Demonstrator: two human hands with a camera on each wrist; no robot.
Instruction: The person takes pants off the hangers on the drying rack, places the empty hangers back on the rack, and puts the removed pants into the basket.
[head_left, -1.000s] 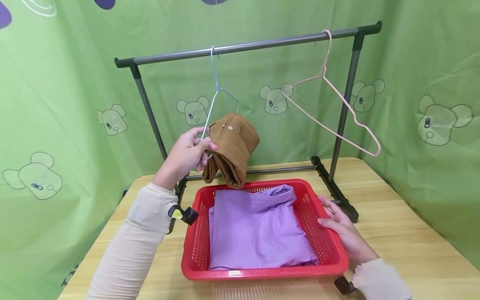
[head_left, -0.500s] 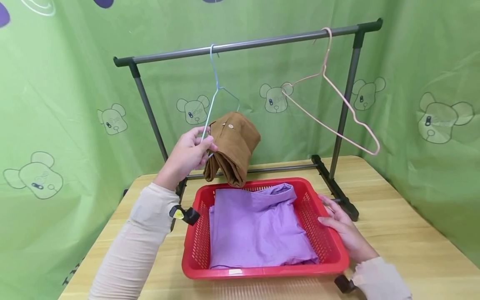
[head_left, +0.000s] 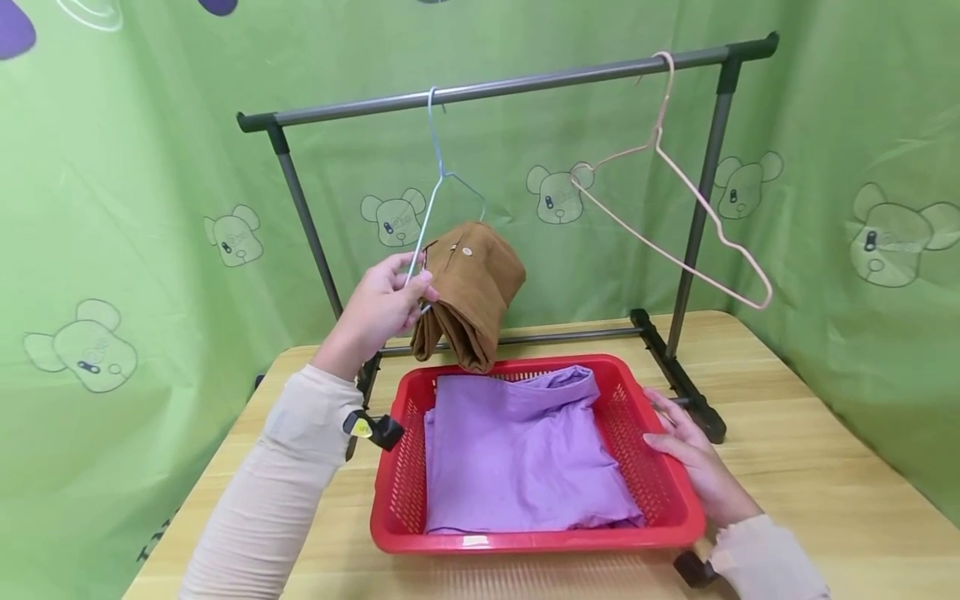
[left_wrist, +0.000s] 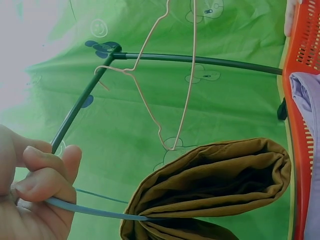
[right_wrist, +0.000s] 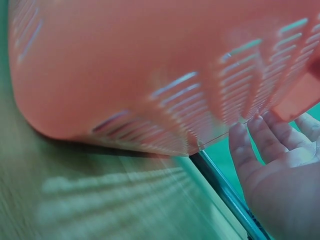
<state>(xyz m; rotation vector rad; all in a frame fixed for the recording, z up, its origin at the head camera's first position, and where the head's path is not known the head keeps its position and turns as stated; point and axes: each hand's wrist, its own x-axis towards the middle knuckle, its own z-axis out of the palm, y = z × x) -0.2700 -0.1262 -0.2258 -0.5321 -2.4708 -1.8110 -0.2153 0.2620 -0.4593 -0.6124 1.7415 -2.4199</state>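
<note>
In the head view, a light-blue wire hanger (head_left: pixel 438 175) hooks over the rack's bar and tilts toward me. My left hand (head_left: pixel 381 308) grips its near-left end. Brown folded trousers (head_left: pixel 476 287) drape over the hanger's lower wire, their layered folds showing in the left wrist view. Below them stands a red plastic basket (head_left: pixel 393 508), with folded purple cloth (head_left: pixel 525 458) inside. My right hand (head_left: pixel 697 462) holds the basket's right rim, thumb on top. In the right wrist view, its fingers (right_wrist: pixel 272 137) reach the basket's slotted outer side.
A grey clothes rack (head_left: pixel 525 83) with black feet (head_left: pixel 678 379) stands across the wooden table (head_left: pixel 817 483). A pink hanger (head_left: pixel 701 196) hangs bare on its right side. Green curtain (head_left: pixel 847 100) with bear prints closes off the back and sides.
The head view has shifted slightly, so everything sits a little farther right in it. Both hands keep their holds, and the trousers hang as before.
</note>
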